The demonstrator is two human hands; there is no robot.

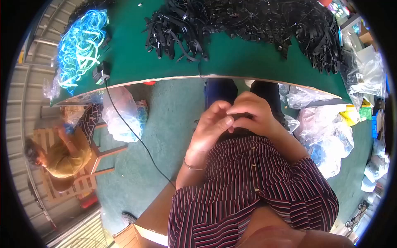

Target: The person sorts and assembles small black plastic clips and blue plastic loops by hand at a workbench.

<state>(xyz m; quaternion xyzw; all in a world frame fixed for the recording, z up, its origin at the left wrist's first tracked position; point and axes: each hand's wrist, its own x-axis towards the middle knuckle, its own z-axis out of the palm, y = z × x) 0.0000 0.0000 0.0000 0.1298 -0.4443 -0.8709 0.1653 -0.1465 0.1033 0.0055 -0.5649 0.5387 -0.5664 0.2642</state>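
Note:
Just beyond the table's near edge, over my lap, my left hand (210, 127) and my right hand (257, 115) meet with their fingertips together. The fingers of both are curled and pinched. Whatever lies between them, if anything, is hidden or too small to name. On the green table (124, 62) ahead lies a loose bunch of black straps (175, 33) with small shiny fittings. To its right spreads a long heap of similar black straps (264, 20), trailing down to the right end. A tangle of blue and pale green straps (82, 45) lies at the table's left end.
A black boxy device (101, 73) sits at the table's edge, its cable (136, 136) running down past my left side. Filled plastic bags stand on the floor, one at left (121, 113) and one at right (326, 136). Another person (68, 155) sits at the far left.

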